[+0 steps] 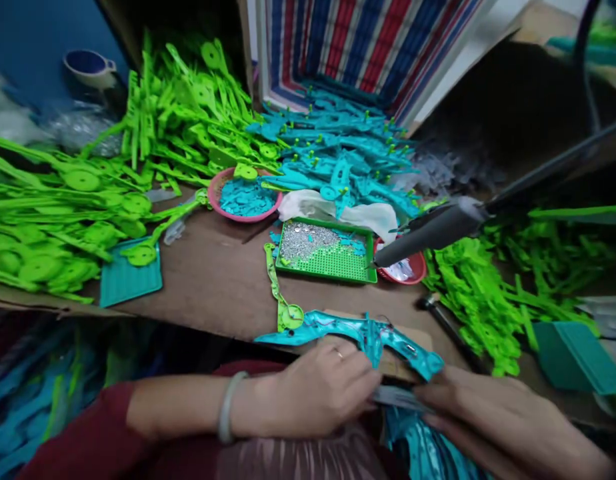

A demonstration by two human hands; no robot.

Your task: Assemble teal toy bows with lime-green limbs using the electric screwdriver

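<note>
Near the front edge of the table lies a curved blue plastic part point(333, 325), with a small round green part point(291, 316) against its left end. My left hand point(321, 390) is closed just below the blue part, its fingertips at one end of a whitish translucent piece point(398, 397). My right hand point(508, 417), somewhat blurred, pinches the other end of that piece, close to the blue part's right tip. Under the translucent piece, more blue parts point(428, 443) show below the table edge.
Green parts point(188, 113) heap at the left, with others point(478, 300) at the right. Blue parts point(338, 147) pile at the back. A green tray point(348, 267) of small metal pieces sits between a pink bowl point(243, 217) and red basket point(415, 267). A power screwdriver point(433, 233) hangs at right.
</note>
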